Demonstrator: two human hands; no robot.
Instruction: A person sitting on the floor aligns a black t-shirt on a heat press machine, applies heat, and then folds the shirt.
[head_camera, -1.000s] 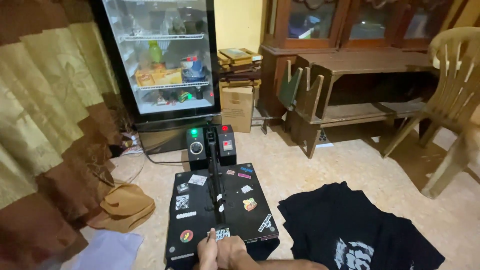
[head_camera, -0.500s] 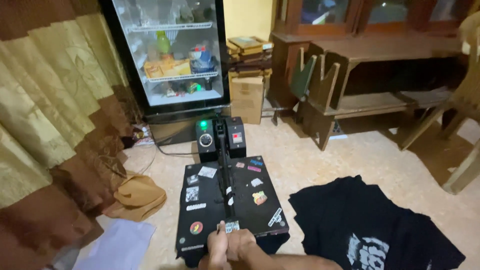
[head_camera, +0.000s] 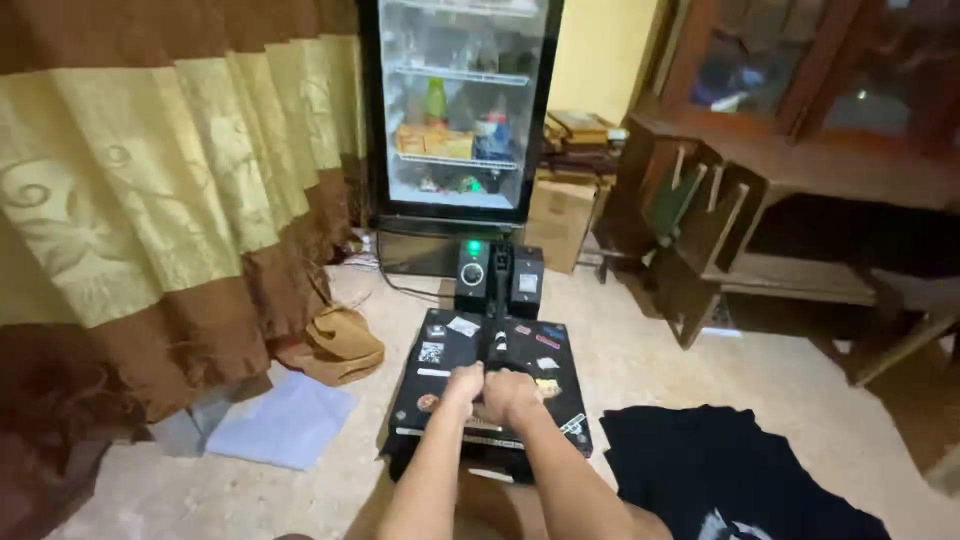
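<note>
Both hands, the left hand (head_camera: 464, 382) and the right hand (head_camera: 510, 394), close in a tight grip around the handle (head_camera: 497, 352) of a black heat press (head_camera: 440, 400) on the floor, beside a black shirt (head_camera: 720, 470).

Both forearms bare, no sleeves in view (no watch, rings or gloves visible); hands (head_camera: 490, 388) bare.

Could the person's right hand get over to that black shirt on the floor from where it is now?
Probably yes. The right hand grips the heat press handle beside the left hand, and the black shirt lies just to its right on bare floor, nothing between.
</note>
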